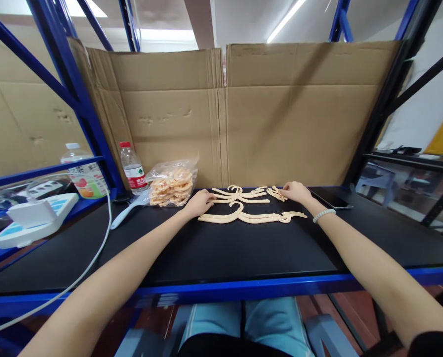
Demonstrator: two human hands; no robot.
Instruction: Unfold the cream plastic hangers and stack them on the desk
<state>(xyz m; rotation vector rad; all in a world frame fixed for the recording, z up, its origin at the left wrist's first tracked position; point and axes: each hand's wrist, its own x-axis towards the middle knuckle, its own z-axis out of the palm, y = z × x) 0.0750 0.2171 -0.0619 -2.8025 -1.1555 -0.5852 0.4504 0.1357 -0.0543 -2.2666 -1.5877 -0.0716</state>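
Note:
Cream plastic folding hangers lie on the black tabletop in front of me. The front hanger (258, 217) is spread out flat, its hook pointing away. Just behind it are more hangers (249, 200), partly overlapping, with their arms spread. At their left end is my left hand (200, 204), fingers closed at the tip of an arm. On the right, my right hand (295, 192) pinches a small folded bunch of cream hanger parts (276, 193). The fingertips hide exactly where each hand grips.
Left of the hangers stand a clear bag of round crackers (172, 186), a red-capped water bottle (132, 168) and a pale blue handle (130, 210). A phone (331, 199) lies at right. A white cable (104, 238) crosses the left side. Cardboard (291, 119) walls the back.

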